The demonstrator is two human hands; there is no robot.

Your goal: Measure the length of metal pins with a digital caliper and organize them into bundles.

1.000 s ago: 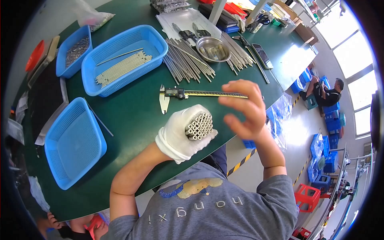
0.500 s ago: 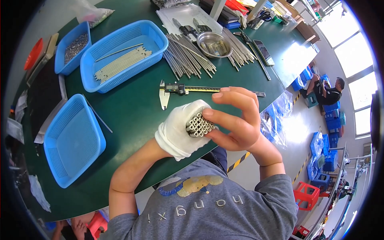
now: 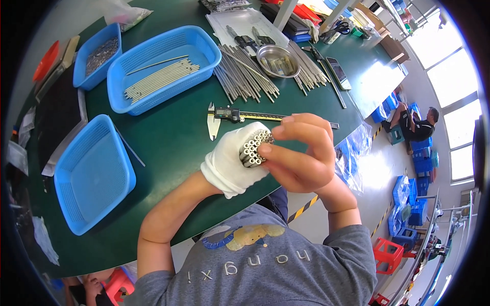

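My left hand (image 3: 232, 163), in a white glove, is closed round a bundle of thin metal tubes (image 3: 250, 153). Their round, hollow ends face up; the glove hides their lengths. My bare right hand (image 3: 306, 155) is at the bundle's right side with its fingers apart. One fingertip rests on the tube ends, and another is by the bundle's far edge. Just beyond both hands lies a digital caliper (image 3: 232, 114) on the green table (image 3: 173, 148).
A blue basket (image 3: 94, 173) stands at left, and another blue basket (image 3: 163, 35) holds pale rods (image 3: 163, 79). Farther back are loose metal rods (image 3: 242, 71), a steel bowl (image 3: 277, 61) and a phone (image 3: 338, 73). A person (image 3: 418, 125) sits at far right.
My right hand's fingertips have shifted over the tube ends, one now lying across their middle. The gloved hand has tilted the bundle slightly. The whole view has shifted a little.
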